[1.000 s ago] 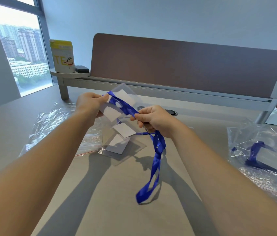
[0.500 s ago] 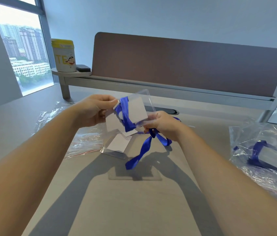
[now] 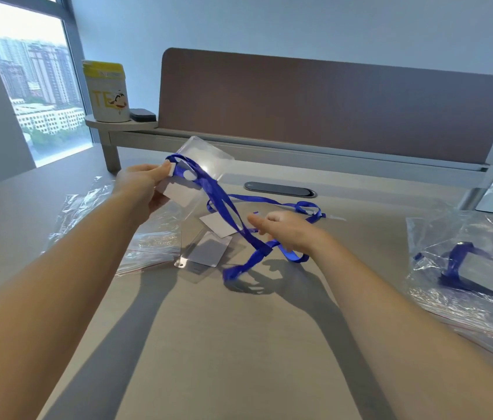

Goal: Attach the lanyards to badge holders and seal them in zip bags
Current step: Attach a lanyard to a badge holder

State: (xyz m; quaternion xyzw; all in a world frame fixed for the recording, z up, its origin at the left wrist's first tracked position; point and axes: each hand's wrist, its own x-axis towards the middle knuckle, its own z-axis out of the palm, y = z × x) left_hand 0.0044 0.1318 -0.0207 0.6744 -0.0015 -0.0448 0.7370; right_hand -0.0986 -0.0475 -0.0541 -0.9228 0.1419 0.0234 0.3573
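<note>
Left hand (image 3: 145, 186) pinches badge holder (image 3: 199, 165) | right hand (image 3: 287, 231) open under blue lanyard (image 3: 233, 219) | we keep loop untwisted, pull snug.

Bright daylight comes from the window (image 3: 36, 95) at far left, w/ the sky part overexposed. Both forearms throw long soft shadows on the table (image 3: 208, 344), running toward the viewer, below the grip. Glare shows on the badge holder (image 3: 205, 159) just above the left hand (image 3: 142, 189). Right hand (image 3: 287, 231) is a bit motion-blurred. Wide-angle bending is seen at the edges; overall slightly soft.
</note>
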